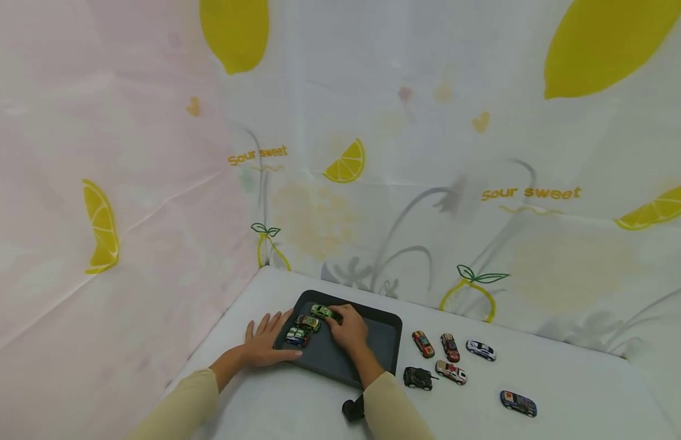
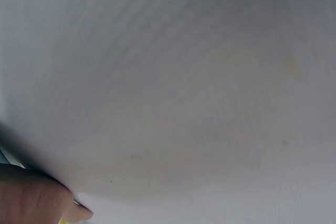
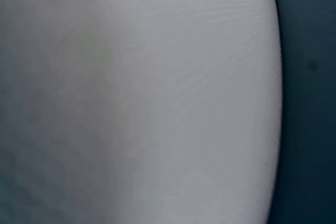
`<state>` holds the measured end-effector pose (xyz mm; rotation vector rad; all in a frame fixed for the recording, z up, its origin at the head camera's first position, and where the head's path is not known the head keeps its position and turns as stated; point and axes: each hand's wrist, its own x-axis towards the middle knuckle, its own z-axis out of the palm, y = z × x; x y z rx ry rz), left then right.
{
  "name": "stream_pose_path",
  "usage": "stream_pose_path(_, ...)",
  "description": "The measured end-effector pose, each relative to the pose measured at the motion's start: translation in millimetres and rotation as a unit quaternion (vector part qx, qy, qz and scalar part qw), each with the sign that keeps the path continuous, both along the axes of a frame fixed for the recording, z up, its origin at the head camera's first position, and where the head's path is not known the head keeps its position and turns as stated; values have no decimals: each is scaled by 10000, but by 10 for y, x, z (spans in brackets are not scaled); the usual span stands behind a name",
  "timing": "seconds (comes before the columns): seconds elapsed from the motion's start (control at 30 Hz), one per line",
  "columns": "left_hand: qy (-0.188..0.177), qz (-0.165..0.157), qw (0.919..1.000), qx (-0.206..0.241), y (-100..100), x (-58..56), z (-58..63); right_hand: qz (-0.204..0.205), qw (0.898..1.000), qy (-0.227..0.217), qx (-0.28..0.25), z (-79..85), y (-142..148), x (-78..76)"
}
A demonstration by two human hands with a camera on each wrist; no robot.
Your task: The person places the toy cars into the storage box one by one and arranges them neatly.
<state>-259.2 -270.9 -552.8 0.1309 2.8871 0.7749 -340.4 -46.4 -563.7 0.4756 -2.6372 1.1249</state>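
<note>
In the head view, a dark grey tray (image 1: pixel 340 360) lies on the white table. My right hand (image 1: pixel 349 330) reaches into it and pinches a green toy car (image 1: pixel 321 311) near the far left corner. Two more toy cars sit just nearer in the tray: a brown-and-green one (image 1: pixel 308 323) and a green-and-white one (image 1: pixel 298 337). With fingers spread, my left hand (image 1: pixel 263 345) rests at the tray's left edge, the thumb along its near side. The left wrist view has only a finger (image 2: pixel 31 195) at lower left; the right wrist view shows no hand.
Right of the tray stand a black toy tank (image 1: pixel 418 378), a red-orange car (image 1: pixel 423 344), a dark red car (image 1: pixel 450 347), a white-and-red car (image 1: pixel 451 372), a white car (image 1: pixel 480 350) and a blue car (image 1: pixel 518 403). A black object (image 1: pixel 352 410) lies by the right sleeve. Lemon-print cloth (image 1: pixel 340 226) rises behind.
</note>
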Motion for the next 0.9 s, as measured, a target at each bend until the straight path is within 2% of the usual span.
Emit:
stream_pose_path(0.4,110,25,9999,40,-42,-46,-100,-205,9992,-5,-346,-25,-19,-8)
stream_pose_path(0.73,159,20,9998,71,-42,-40,-121,-100,9995,116,-269,-21,-9,19)
stream_pose_path(0.9,126,-12,9999,78,-39,-30,-90,14,9993,281,-238,-7,2,28)
